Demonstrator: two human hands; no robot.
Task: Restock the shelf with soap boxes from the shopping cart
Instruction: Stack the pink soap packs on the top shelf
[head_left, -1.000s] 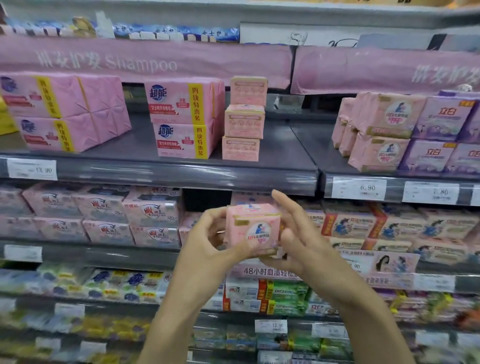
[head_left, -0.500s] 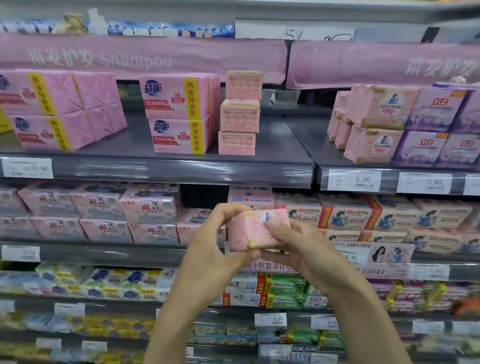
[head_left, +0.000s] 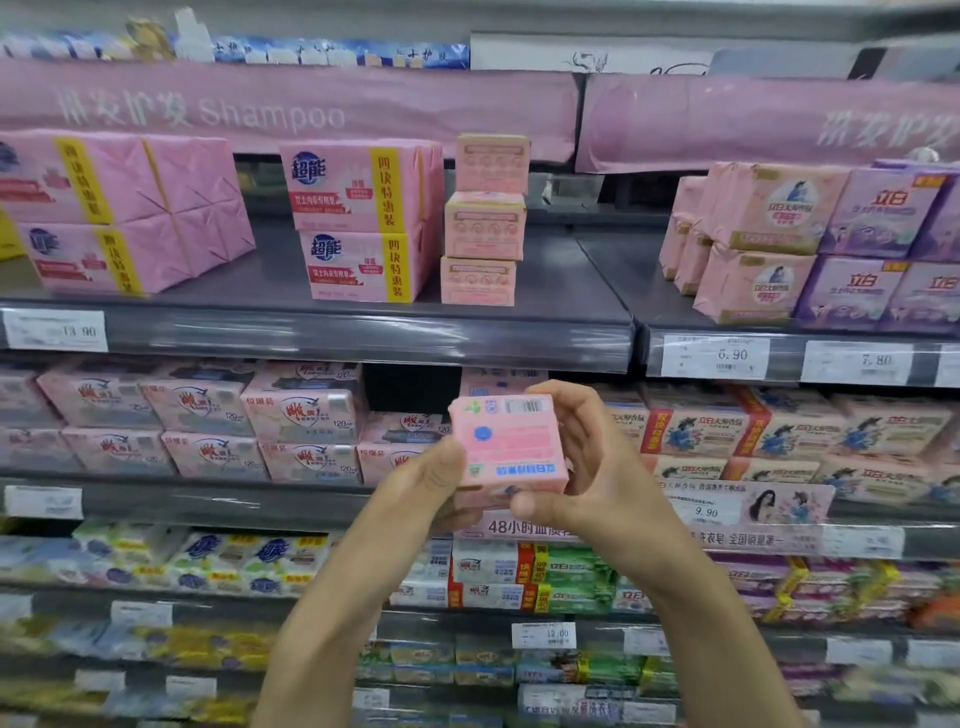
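Both hands hold one pink soap box (head_left: 506, 441) in front of the second shelf. Its back face with a barcode and blue print is toward me, upside down. My left hand (head_left: 426, 480) grips its left edge. My right hand (head_left: 587, 457) wraps its right side and bottom corner. On the upper shelf (head_left: 566, 291) three matching pink boxes (head_left: 483, 223) stand stacked in the middle, with bare shelf to their right. The shopping cart is out of view.
Large pink multi-packs (head_left: 363, 218) stand left of the stack, more (head_left: 119, 208) at far left. Pink and purple packs (head_left: 810, 239) fill the upper right. Lower shelves hold packed rows of soap. A dark gap (head_left: 410, 387) shows behind my hands on the second shelf.
The two hands have turned the pink box over, so its printed back with the barcode faces me. It has risen slightly and sits a little further right.
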